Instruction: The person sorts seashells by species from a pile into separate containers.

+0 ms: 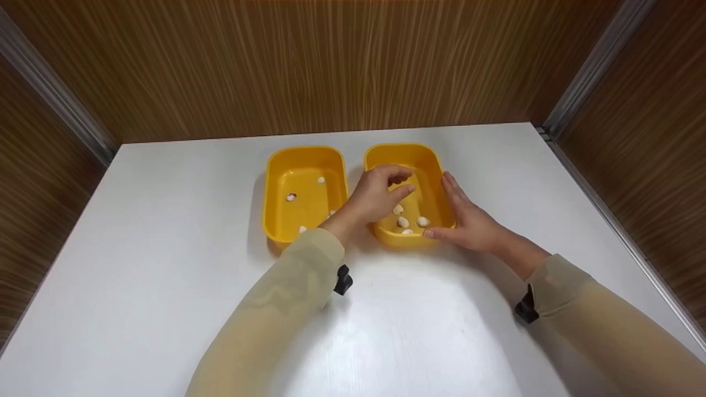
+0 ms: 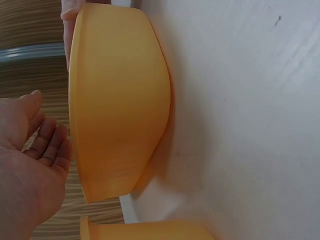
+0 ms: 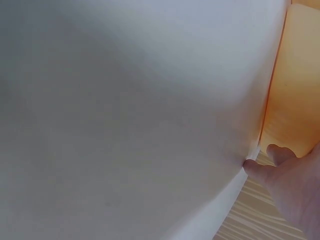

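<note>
Over the right yellow tray my left hand hovers, palm turned inward, thumb and loosely bent fingers apart. In the left wrist view nothing shows between the fingers of this left hand, close by the rim. My right hand touches the same tray, its straight fingers along the right side and the thumb at the front rim. Several small whitish rounded pieces, shell-like, lie in this tray, among them one piece near the front right corner.
Left of it stands a second yellow tray. It holds several similar pieces, including one with a dark mark; my left forearm covers its front right corner. Both trays stand on a white table enclosed by wood-grain panels.
</note>
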`<state>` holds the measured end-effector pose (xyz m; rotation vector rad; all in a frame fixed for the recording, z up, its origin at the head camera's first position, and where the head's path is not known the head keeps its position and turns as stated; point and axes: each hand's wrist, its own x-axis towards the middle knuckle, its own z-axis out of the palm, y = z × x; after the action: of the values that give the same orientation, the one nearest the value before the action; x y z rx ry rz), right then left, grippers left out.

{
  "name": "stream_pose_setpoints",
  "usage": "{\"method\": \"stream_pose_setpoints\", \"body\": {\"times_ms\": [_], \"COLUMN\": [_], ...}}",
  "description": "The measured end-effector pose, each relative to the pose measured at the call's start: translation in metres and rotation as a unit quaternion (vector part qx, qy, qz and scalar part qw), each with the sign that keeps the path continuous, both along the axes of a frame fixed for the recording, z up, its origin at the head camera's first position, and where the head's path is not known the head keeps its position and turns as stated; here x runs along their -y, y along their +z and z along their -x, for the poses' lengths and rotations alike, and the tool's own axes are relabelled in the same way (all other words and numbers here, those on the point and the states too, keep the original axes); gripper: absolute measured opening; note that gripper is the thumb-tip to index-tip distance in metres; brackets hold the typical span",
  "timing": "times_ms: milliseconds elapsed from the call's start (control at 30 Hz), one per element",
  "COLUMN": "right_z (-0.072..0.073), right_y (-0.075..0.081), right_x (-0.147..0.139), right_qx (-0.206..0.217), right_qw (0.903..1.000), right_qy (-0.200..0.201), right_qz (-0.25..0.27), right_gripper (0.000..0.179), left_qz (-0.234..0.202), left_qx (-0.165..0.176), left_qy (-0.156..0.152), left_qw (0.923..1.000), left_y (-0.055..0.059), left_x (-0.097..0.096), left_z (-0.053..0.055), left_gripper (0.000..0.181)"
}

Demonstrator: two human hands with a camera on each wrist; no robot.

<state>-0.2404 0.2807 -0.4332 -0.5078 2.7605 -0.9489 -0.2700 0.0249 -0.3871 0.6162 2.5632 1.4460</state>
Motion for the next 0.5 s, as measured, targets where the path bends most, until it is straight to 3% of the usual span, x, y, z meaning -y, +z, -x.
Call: {"method": "stream_pose_setpoints", "body": {"times_ms": [267, 500], "right_z": [0.004, 0.008], "right_y": [0.003, 0.012], "right_x": [-0.004, -0.01], "right_qx": [0.013, 0.023], "right_qw": [0.9998, 0.9993], "right_qy": [-0.011, -0.012], "right_qz": [-0.014, -0.028], "right_gripper": [0.126, 0.124], "left_qz": [0.003, 0.052], "left_qx": [-0.007, -0.008], "left_qy": [0.012, 0.034], "left_qw": [0.9999, 0.998], "left_y": [0.025, 0.049], "left_x": [0.022, 0.052], "left_z": [-0.007, -0.016], "left_gripper": [0.043, 0.049]}}
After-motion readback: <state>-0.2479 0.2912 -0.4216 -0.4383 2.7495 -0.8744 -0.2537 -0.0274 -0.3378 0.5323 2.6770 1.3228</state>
